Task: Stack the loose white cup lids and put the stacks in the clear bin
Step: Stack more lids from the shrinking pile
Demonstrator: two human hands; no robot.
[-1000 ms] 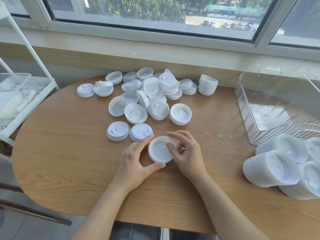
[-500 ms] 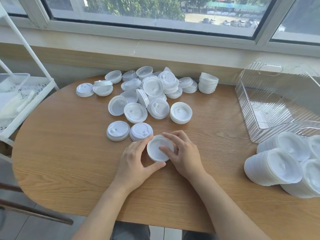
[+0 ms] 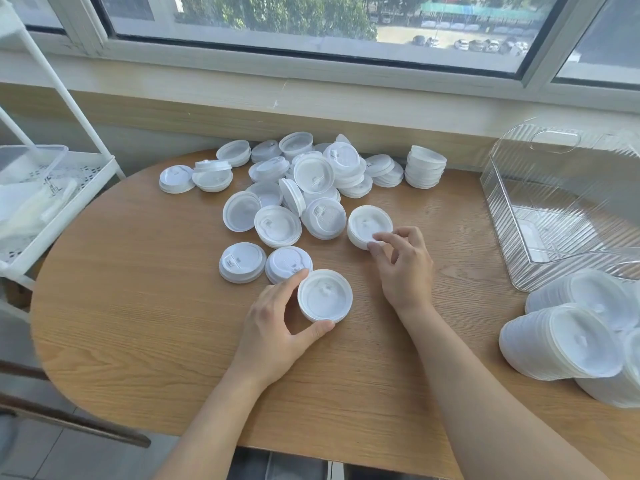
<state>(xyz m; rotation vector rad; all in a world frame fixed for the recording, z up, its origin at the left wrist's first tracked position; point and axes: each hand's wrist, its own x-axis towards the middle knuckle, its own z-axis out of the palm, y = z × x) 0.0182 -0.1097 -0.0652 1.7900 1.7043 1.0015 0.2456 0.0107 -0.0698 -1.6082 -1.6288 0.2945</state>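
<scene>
Between the thumb and the curled fingers of the left hand (image 3: 277,323) sits a small stack of round white plastic cup lids (image 3: 325,295), resting on the oval light-wood desk (image 3: 138,306). The hand grips it from its left side and from below, probably to keep the lids lined up while more are added. The left forearm comes up from the near edge of the desk, with the wrist almost straight.

Just beyond the right hand (image 3: 405,268), another short stack of white lids (image 3: 369,225) stands on the desk. The thumb and first fingers pinch its near rim, and the other fingers are bent above the desk. I judge that this stack is meant to join the one in the left hand. The right forearm reaches further forward than the left.

Further away from both hands lies the loose heap of white lids (image 3: 311,181), many of them tilted or overlapping. Well to the right of the right hand stands the ribbed clear plastic bin (image 3: 561,188); whether lids lie inside it I cannot tell. Near its front, long finished stacks of lids (image 3: 561,341) lie on their sides on the desk, not yet in the bin.
</scene>
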